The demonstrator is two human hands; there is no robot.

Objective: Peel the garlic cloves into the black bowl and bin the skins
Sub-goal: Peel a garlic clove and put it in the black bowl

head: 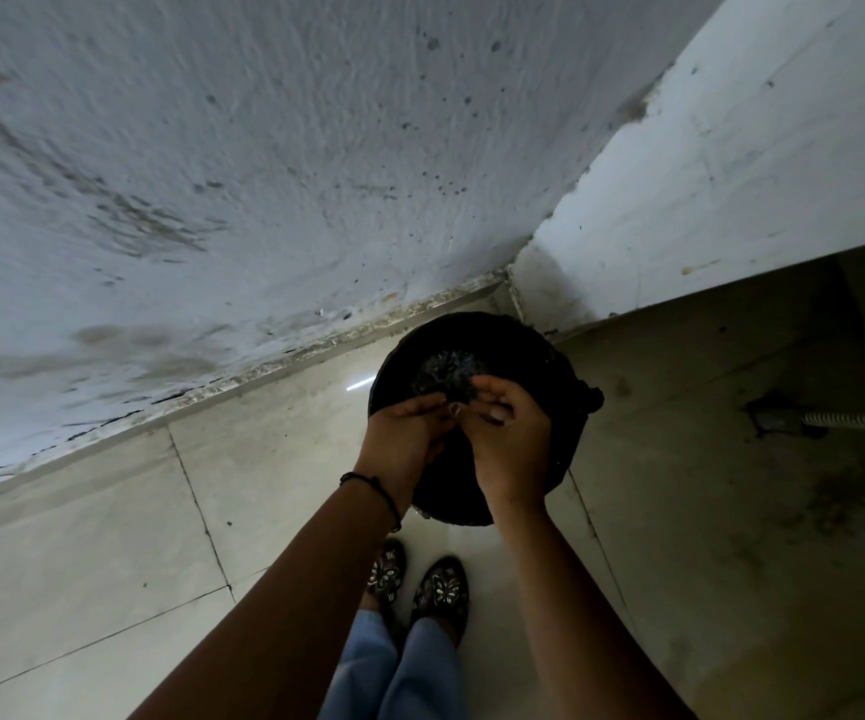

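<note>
Left hand (403,440) and right hand (516,449) meet over the black bin (477,340), mid-frame
Past the patterned shoes (441,589) at bottom centre, the fingers bend inward and touch tip to tip; whether either grip holds anything cannot be told; beyond, the bin stands on the tiled floor (264,459) at the wall (212,148) corner

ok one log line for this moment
step: binning skins | left hand: over black bin, meeting right hand | right hand: fingers curled | skins in hands: cannot tell | black bin: on floor by wall

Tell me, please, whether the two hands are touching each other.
Touching: the head view shows the left hand and right hand meeting at the fingertips over the bin.
</note>
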